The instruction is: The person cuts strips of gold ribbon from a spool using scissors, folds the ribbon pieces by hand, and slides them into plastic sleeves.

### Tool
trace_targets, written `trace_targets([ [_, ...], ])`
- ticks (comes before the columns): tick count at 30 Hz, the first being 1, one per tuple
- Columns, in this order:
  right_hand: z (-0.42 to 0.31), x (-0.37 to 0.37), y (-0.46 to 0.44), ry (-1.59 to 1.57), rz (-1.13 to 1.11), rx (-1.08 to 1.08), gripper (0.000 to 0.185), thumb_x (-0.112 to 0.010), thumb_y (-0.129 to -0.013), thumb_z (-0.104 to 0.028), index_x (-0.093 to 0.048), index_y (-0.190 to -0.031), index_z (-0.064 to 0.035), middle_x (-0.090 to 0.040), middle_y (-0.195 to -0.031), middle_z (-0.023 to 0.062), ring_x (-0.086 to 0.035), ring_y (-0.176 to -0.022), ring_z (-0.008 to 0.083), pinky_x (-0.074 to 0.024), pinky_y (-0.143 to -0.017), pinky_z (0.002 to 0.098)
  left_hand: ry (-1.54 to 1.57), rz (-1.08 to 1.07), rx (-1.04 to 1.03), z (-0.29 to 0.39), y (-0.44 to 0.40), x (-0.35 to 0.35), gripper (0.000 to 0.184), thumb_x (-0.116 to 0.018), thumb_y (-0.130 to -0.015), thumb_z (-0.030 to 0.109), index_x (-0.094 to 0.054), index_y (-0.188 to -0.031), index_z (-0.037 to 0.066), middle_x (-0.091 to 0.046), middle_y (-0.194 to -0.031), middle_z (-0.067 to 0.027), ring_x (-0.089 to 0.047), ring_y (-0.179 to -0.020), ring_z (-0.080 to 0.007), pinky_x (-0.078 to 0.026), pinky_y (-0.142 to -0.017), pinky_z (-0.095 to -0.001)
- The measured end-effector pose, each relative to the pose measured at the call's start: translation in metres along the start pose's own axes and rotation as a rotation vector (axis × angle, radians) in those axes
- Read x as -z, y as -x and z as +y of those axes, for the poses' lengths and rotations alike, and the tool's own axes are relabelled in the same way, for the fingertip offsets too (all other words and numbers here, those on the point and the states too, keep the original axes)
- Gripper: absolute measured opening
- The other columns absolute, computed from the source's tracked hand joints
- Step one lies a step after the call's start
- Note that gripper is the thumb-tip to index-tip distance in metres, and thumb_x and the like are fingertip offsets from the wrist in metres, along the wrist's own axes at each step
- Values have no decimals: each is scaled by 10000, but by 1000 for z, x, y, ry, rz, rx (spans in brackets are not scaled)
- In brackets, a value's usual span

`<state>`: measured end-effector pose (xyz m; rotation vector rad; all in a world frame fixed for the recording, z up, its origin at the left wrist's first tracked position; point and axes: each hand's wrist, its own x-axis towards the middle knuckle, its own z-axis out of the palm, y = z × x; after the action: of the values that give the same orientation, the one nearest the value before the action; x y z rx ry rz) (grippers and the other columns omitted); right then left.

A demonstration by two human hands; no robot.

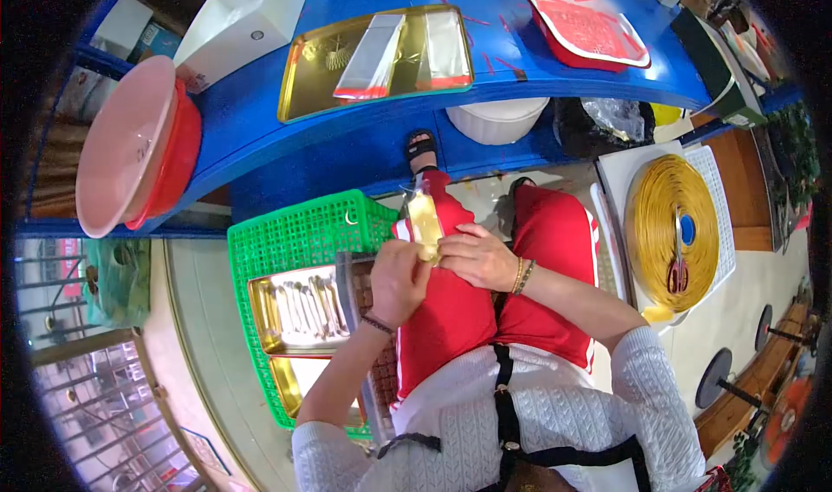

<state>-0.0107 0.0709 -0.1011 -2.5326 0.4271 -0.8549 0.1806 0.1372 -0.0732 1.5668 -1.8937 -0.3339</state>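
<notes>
1. The left hand (397,282) pinched the lower end of the packet (424,218), above the left thigh (446,319).
2. The right hand (478,258) curved in there; whether it pinched, I could not tell.
3. Light, even pressure probably served best, keeping the packet straight.

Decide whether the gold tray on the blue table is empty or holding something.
Holding something: pale, red-ended pieces lie in the gold tray, with bare gold showing beside them.
</notes>
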Motion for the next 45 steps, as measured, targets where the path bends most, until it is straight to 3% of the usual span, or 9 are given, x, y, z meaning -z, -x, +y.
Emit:
trace_targets([
  [2,2,1,1,-17,-17,10,174,-605,-719,-61,-598,-893,-70,-585,-1011,77,-539,-1034,232,-380,-913,401,68,-130,-174,-6,4,-2,243,-571,-712,30,-578,-954,8,-568,-1016,-152,-547,-913,-314,-463,-786,-366],
  [8,-11,-2,11,-192,161,-262,71,-632,-733,-72,-613,-801,-67,-587,-948,77,-556,-945,245,-419,-816,369,154,-186,-171,0,15,12,346,-591,-664,-30,-580,-1008,11,-569,-1073,-116,-547,-951,-323,-448,-848,-393],
  [14,-23,-7,11,-258,297,-439,61,-670,-711,-74,-625,-748,-56,-590,-880,72,-554,-826,248,-421,-761,351,197,75,31,9,33,-16,184,-641,-696,-19,-618,-870,37,-595,-1033,-119,-551,-980,-279,-444,-860,-369],
  [17,-24,-11,14,-275,300,-524,55,-667,-722,-86,-632,-745,-50,-603,-834,80,-556,-796,247,-416,-760,346,403,215,281,12,38,-30,91,-647,-719,-8,-616,-794,32,-604,-969,-116,-558,-950,-244,-445,-829,-333],
  [23,-26,-13,11,-357,281,-781,98,-658,-737,-115,-631,-688,-35,-606,-705,94,-579,-684,254,-440,-669,342,405,217,544,4,40,-31,28,-636,-726,9,-617,-709,19,-591,-862,-103,-559,-866,-221,-446,-777,-300],
  [29,-27,-13,12,-304,298,-763,115,-666,-737,-116,-633,-682,-20,-623,-711,103,-596,-681,245,-457,-646,333,444,309,386,32,32,-15,145,-712,-665,50,-604,-762,55,-552,-966,-131,-529,-939,-263,-424,-826,-350],
  [30,-28,-14,12,-319,306,-774,116,-667,-738,-116,-635,-683,-19,-626,-714,104,-599,-682,242,-458,-649,330,386,248,366,36,30,-11,227,-753,-632,76,-603,-803,77,-527,-991,-138,-509,-967,-279,-409,-841,-361],
  [33,-27,-16,11,-338,313,-786,119,-669,-741,-119,-640,-687,-16,-632,-720,105,-604,-683,235,-460,-647,324,245,169,314,30,28,-19,203,-753,-625,64,-592,-747,50,-534,-951,-123,-507,-945,-261,-406,-825,-348],
  [45,-31,-26,17,-414,401,-869,166,-667,-737,-93,-583,-623,-7,-588,-642,84,-560,-614,201,-430,-583,308,301,145,448,9,23,-32,142,-748,-640,83,-614,-634,38,-577,-855,-101,-539,-833,-227,-424,-746,-327],
])
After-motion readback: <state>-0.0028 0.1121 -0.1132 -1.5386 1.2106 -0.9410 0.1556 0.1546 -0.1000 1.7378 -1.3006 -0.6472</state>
